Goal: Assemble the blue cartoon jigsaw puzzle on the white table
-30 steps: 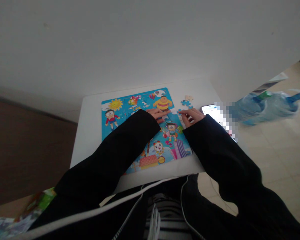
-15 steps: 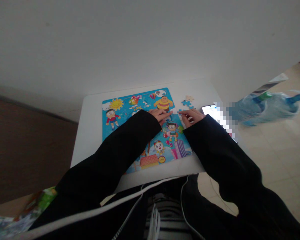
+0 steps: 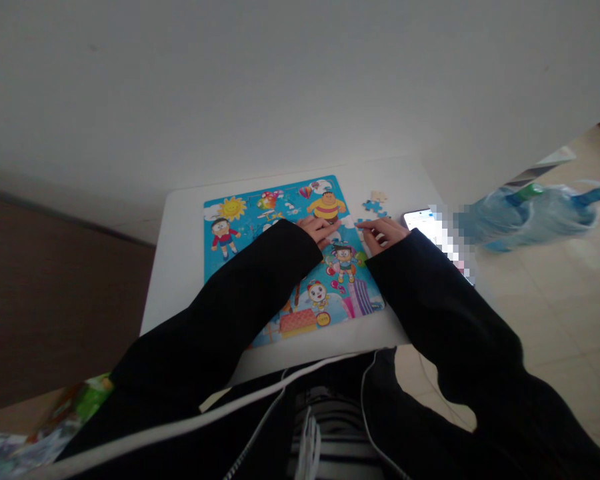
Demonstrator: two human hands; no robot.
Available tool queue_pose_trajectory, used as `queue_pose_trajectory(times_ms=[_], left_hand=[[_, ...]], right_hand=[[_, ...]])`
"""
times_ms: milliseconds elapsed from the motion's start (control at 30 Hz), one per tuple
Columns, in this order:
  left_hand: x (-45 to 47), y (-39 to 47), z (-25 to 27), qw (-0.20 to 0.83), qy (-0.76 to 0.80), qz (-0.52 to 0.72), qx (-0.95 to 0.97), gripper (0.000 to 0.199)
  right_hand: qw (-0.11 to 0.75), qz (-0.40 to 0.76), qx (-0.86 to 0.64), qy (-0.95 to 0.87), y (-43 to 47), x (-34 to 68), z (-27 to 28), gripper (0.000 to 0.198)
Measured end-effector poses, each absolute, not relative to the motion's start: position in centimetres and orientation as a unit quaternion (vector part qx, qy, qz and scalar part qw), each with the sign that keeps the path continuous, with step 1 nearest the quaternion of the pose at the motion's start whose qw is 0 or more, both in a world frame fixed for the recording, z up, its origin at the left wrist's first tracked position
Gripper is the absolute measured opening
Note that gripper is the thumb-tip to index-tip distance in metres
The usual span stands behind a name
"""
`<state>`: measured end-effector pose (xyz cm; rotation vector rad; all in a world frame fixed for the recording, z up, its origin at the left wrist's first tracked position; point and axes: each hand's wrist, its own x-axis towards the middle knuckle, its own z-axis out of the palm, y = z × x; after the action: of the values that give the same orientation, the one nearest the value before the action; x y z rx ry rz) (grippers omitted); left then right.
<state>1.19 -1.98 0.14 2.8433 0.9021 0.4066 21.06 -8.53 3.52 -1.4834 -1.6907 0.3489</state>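
A blue cartoon jigsaw puzzle [image 3: 220, 273] lies flat on a small white table, its middle partly covered by my left forearm. My left hand [image 3: 320, 230] rests on the puzzle's upper right part, fingers stretched out and lying flat on the picture. Just past the puzzle's right edge is my right hand [image 3: 384, 233], with bent fingers drawn together and the index fingertip towards the board. Anything between those fingers is too small to make out. Several loose jigsaw pieces [image 3: 374, 207] lie just above my right hand, some blue and one pale.
The white tabletop [image 3: 173, 227] stands against a pale wall [image 3: 290, 87]. A lit phone [image 3: 425, 223] lies at the table's right side, partly blurred out. Plastic-wrapped bottles [image 3: 535, 213] are on the tiled floor to the right. A white cord [image 3: 180, 427] crosses in front of my body.
The fingers of my left hand have drawn back slightly to the left across the puzzle. My right hand stays almost where it was.
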Motion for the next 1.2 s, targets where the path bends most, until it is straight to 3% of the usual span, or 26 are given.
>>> queue_pose_trajectory(times_ms=[333, 533, 800, 933, 1200], left_hand=[[1.4, -1.8, -0.6, 0.044, 0.298, 0.204, 0.932, 0.046], [1.8, -1.7, -1.1, 0.082, 0.275, 0.220, 0.932, 0.040], [1.8, -2.3, -0.5, 0.133, 0.309, 0.245, 0.909, 0.036], [1.8, -2.6, 0.0, 0.149, 0.322, 0.259, 0.898, 0.034], [1.7, -2.8, 0.7, 0.171, 0.336, 0.245, 0.893, 0.026]], right_hand=[[0.413, 0.148, -0.589, -0.679, -8.4, 21.3, 3.2, 0.022], [0.410, 0.149, -0.587, -0.682, -8.4, 21.3, 3.3, 0.022], [0.348, 0.117, -0.550, -0.750, -8.0, 21.3, 1.7, 0.017], [0.325, 0.084, -0.506, -0.795, -7.6, 21.7, 0.4, 0.025], [0.290, 0.065, -0.536, -0.790, -7.3, 22.1, 0.0, 0.025]])
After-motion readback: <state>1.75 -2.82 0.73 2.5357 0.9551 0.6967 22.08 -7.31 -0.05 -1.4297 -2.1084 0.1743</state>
